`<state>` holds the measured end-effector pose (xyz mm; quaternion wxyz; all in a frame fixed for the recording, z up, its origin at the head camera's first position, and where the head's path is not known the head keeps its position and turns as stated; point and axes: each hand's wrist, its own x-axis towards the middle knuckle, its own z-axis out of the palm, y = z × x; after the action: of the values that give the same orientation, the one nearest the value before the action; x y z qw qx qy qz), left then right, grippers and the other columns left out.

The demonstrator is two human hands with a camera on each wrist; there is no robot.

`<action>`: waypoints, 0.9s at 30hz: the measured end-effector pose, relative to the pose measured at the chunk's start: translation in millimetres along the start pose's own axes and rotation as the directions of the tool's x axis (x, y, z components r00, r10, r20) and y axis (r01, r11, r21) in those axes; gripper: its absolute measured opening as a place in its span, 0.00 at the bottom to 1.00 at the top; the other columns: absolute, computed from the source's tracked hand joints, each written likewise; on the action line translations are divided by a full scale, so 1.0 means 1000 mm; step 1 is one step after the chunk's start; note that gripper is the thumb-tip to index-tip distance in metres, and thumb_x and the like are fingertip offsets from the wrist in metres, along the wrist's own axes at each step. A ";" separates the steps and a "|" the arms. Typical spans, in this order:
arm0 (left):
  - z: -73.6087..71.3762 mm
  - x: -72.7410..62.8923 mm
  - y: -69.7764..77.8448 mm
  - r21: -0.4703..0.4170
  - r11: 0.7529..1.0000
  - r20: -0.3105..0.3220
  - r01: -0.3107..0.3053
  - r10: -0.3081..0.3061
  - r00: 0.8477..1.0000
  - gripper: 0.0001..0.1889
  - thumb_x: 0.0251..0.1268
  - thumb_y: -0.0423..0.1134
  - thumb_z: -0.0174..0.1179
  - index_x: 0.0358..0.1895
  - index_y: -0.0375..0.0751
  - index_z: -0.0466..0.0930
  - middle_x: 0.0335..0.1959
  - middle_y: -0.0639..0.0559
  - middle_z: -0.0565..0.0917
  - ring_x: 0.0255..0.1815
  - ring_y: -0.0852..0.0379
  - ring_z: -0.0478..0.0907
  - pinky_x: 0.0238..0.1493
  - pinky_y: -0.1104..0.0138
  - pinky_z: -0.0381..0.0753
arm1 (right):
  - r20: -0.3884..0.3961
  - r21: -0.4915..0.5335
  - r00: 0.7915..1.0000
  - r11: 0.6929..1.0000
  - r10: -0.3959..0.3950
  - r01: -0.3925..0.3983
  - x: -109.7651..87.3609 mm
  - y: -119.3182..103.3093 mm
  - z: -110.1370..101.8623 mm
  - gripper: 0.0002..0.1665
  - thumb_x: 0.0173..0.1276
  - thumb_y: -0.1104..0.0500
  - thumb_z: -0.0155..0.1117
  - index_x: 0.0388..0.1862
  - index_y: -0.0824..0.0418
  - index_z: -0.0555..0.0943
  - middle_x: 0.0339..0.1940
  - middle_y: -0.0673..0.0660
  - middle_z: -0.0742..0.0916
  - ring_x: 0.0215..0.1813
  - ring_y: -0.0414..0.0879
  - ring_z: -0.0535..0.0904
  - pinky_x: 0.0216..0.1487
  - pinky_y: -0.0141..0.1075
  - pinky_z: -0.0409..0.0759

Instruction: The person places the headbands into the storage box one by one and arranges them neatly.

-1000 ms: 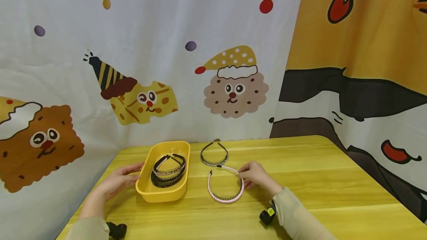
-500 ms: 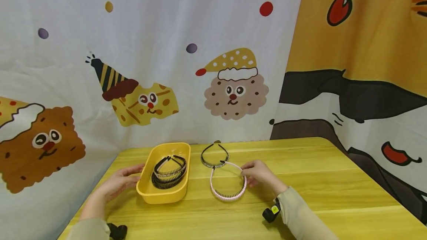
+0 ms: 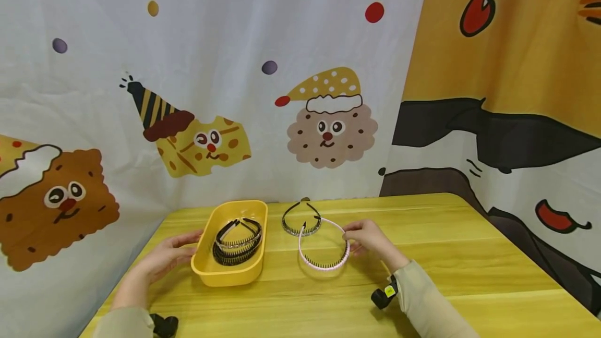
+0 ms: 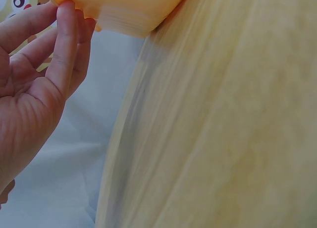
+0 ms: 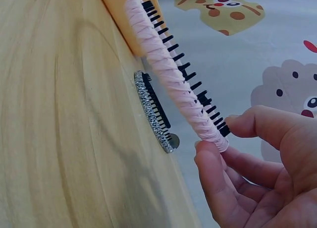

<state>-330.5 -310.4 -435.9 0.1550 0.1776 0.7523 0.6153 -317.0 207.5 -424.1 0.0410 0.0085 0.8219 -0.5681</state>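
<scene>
My right hand (image 3: 368, 239) pinches one side of a pink wrapped headband (image 3: 324, 268) with black inner teeth. The headband is raised off the table, as the right wrist view shows, where thumb and fingers meet at its edge. Behind it a black headband with a glittery band (image 3: 292, 230) lies on the table. On the left, my left hand (image 3: 165, 257) touches the outer side of a yellow tray (image 3: 230, 278) just under its rim, fingers fairly straight. Inside the tray sit several dark toothed headbands (image 3: 232, 260), stacked together, one with a glittery band.
The wood-grain table (image 3: 446, 254) reaches back to a white curtain (image 3: 263, 181) printed with cartoon food. An orange printed curtain (image 3: 512, 56) hangs at the right. Small black cameras are strapped at both wrists.
My right hand has moved slightly right and lifted the pink headband, which tilted and rose toward the back. My left hand, the tray and the black headbands have kept their places.
</scene>
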 end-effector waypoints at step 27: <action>0.004 -0.002 0.004 -0.014 1.000 0.014 -0.011 0.011 1.000 0.34 0.73 0.32 0.52 0.73 0.20 0.45 0.70 0.22 0.55 0.55 0.62 0.76 0.54 0.65 0.78 | 0.022 0.029 0.998 0.998 -0.062 0.061 0.014 -0.010 -0.017 0.18 0.64 0.65 0.64 0.52 0.74 0.80 0.32 0.62 0.86 0.24 0.50 0.83 0.28 0.45 0.85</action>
<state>-326.9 -307.2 -432.4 0.1579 0.1850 0.7460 0.6200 -333.0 219.4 -409.5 0.0329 -0.0227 0.8132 -0.5806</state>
